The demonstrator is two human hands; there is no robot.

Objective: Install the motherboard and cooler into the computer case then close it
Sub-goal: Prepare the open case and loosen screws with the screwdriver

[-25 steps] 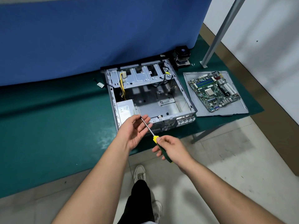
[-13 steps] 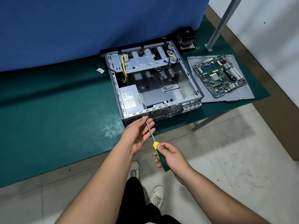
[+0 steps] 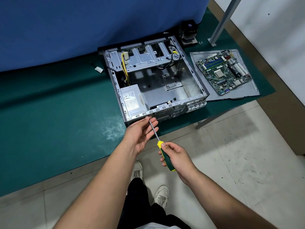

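Computer case: lying open on the green table mat, near its front edge; bare grey sheet metal, boxy, with a perforated near panel, a silver power supply sitting in its near-left corner and yellow wires hanging at the far left.
Motherboard: lying flat on a grey metal side panel, just right of the case; green board carrying blue slots and a square silver socket.
Cooler: standing at the far right corner of the case; dark fan over metal fins.
Right hand: hovering in front of the case, fingers curling around the screwdriver handle, green with yellow ends.
Left hand: turning palm up, fingers loosely bent, fingertips lightly pinching the thin steel shaft near its tip, beside the case's near-left corner.
Floor: pale scuffed tiles.
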